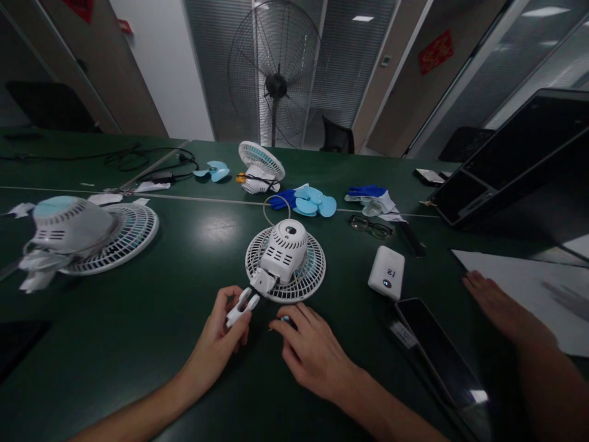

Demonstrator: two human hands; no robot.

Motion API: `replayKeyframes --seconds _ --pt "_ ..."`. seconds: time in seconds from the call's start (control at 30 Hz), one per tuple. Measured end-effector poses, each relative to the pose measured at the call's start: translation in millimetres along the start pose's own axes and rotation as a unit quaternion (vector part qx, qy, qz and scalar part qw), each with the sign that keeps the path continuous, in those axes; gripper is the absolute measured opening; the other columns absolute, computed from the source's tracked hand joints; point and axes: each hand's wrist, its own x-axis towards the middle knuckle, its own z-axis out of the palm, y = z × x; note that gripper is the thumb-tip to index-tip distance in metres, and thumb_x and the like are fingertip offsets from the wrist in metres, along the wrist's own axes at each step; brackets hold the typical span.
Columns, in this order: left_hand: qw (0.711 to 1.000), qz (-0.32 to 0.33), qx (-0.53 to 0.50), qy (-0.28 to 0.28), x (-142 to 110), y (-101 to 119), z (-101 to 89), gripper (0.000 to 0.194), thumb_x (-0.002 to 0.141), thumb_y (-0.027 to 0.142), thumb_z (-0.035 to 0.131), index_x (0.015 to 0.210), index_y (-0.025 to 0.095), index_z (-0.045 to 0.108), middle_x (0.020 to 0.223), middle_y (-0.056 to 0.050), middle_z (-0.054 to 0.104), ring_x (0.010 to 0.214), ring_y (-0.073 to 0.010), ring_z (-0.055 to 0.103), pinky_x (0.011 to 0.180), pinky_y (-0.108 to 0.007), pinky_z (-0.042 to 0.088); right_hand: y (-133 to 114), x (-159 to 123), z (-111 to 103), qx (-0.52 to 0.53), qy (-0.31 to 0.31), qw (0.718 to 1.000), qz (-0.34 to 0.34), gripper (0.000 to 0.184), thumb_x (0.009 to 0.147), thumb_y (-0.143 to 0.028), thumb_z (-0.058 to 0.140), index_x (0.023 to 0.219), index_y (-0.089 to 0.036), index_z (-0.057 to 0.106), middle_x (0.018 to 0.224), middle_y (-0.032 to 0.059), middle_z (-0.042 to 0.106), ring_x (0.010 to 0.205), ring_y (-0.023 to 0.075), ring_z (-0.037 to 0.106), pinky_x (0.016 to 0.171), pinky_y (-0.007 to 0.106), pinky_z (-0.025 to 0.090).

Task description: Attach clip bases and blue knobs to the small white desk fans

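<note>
My left hand (225, 319) grips a white two-pronged plastic clip (242, 307), its prongs pointing up toward the fan. Right beside it, a small white fan (286, 252) lies face down on its round grille, with the motor housing on top and a white hinge block (264, 280) at its near side. A cord loops behind the housing. My right hand (310, 350) is closed just in front of the grille, fingertips pinched together. A bit of light blue and a thin tip show at those fingers; what they hold is too small to name.
Another person's hand (501, 307) rests at right near white paper (529, 288). A power bank (387, 272), phone (439, 350) and glasses (370, 227) lie on the right. Blue fan blades (315, 202) and another fan (261, 169) stand behind; a further fan (78, 227) is left.
</note>
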Motion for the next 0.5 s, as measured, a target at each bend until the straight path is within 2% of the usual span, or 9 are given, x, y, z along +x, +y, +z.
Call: replayKeyframes --seconds 0.27,0.5 --pt "1.000 0.016 -0.010 0.003 0.4 4.6 0.1 0.032 0.102 0.047 0.056 0.120 0.026 0.041 0.073 0.007 0.055 0.055 -0.0108 0.051 0.046 -0.015 0.040 -1.7 0.3 3.0 -0.022 0.014 1.000 -0.013 0.039 0.092 -0.010 0.056 0.129 -0.023 0.059 0.126 0.0085 0.061 0.115 0.0266 0.057 0.097 0.046 0.053" --pt "0.999 0.024 -0.046 0.006 7.7 5.3 1.6 0.033 0.101 0.048 0.057 0.118 0.027 0.038 0.066 0.010 0.055 0.047 -0.0100 0.049 0.040 -0.013 0.037 -3.2 5.5 5.6 -0.022 0.051 0.998 -0.041 0.035 0.096 -0.012 0.055 0.129 -0.021 0.060 0.119 0.0089 0.064 0.108 0.0248 0.061 0.093 0.043 0.055"
